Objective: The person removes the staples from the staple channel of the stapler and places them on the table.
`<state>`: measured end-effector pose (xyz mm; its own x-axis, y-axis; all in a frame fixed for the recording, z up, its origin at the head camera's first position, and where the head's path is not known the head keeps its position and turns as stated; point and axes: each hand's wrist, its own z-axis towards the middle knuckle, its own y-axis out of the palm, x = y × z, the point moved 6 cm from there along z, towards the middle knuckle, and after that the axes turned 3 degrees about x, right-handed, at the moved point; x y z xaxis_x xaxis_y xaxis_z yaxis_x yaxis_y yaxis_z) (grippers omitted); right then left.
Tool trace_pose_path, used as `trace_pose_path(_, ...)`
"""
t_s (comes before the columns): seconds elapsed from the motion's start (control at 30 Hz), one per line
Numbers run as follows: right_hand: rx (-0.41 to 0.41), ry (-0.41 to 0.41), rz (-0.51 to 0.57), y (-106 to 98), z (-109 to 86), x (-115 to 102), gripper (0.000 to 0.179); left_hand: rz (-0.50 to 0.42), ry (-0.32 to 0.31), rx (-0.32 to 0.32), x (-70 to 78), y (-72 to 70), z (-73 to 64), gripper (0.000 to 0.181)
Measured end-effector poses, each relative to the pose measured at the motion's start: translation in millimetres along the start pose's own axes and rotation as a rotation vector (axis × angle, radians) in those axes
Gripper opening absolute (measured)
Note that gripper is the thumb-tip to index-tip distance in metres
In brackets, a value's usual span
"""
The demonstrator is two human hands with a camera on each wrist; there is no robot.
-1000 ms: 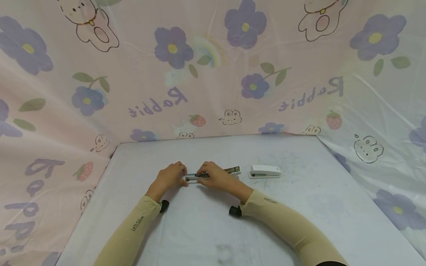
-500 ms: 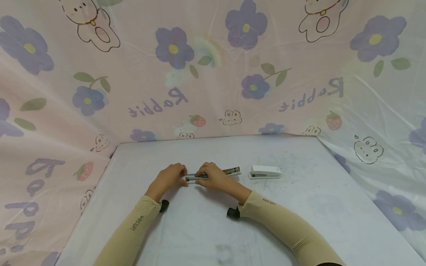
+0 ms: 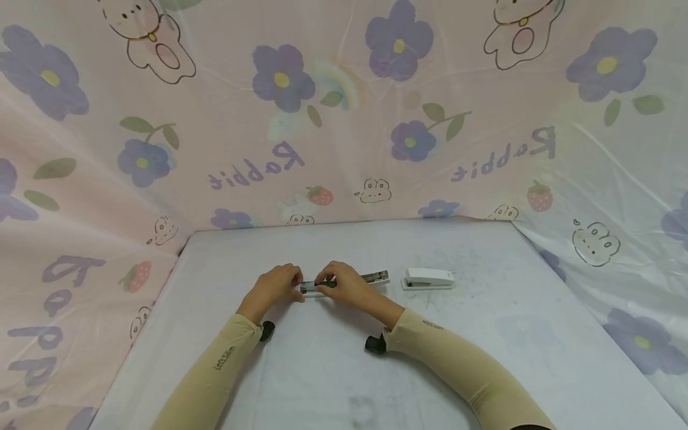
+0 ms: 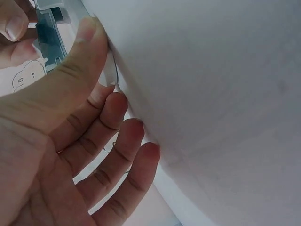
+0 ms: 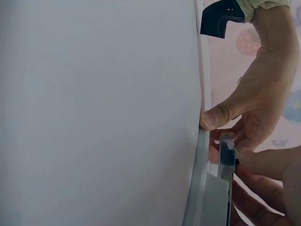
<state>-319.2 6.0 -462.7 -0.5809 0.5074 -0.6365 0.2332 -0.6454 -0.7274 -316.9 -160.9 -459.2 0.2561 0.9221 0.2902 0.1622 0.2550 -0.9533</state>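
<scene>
A white stapler (image 3: 309,294) lies opened out on the table, its lifted top (image 3: 376,276) tilted to the right with the metal inside showing. My left hand (image 3: 276,283) grips its left end, thumb on the near side of the white base and fingers behind. In the left wrist view the three outer fingers (image 4: 136,160) are spread loosely at the table. With thumb and forefinger my right hand (image 3: 344,286) pinches the metal magazine (image 5: 227,157) near the stapler's middle. The right palm hides the part where base and top meet.
A second white stapler (image 3: 428,278), closed, stands a little to the right of the opened one. The table (image 3: 322,370) has a white cover with faint grey marks. A printed curtain (image 3: 344,137) hangs behind and at both sides.
My right thumb has moved up from the base to the magazine, and the right forearm has shifted slightly left. The left hand and both staplers stay in place.
</scene>
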Motion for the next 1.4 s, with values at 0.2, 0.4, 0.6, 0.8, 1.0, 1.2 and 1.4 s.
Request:
trace_pose_path(0.2, 0.009, -0.003, -0.016, 2, 5.7, 0, 0.007, -0.008, -0.011, -0.005, 1.3, -2.0, -0.9, 0.037)
trace_pose_path(0.4, 0.012, 0.003, -0.07, 5, 13.9, 0, 0.009, -0.022, -0.017, -0.011, 3.2, -4.0, -2.1, 0.036)
trace_pose_path(0.6, 0.008, -0.014, -0.106, 4, 17.6, -6, 0.015, -0.019, -0.018, 0.002, 4.2, -5.0, -1.8, 0.036)
trace_pose_path(0.8, -0.05, -0.042, -0.151, 6, 19.2, -13, 0.013, -0.017, -0.024, -0.001, 2.2, -3.0, -0.6, 0.036)
trace_pose_path(1.0, -0.03, -0.055, -0.124, 0, 14.6, -12, 0.012, -0.026, -0.021, -0.013, 1.9, -0.8, 1.4, 0.037)
trace_pose_path(1.2, 0.0, -0.076, -0.078, -10, 6.0, -14, 0.013, -0.023, -0.02, 0.0, -0.2, 0.4, 1.6, 0.037)
trace_pose_path(1.4, 0.001, -0.083, -0.043, -14, -5.7, -12, 0.011, -0.025, -0.021, -0.005, -2.2, 2.8, 0.4, 0.038)
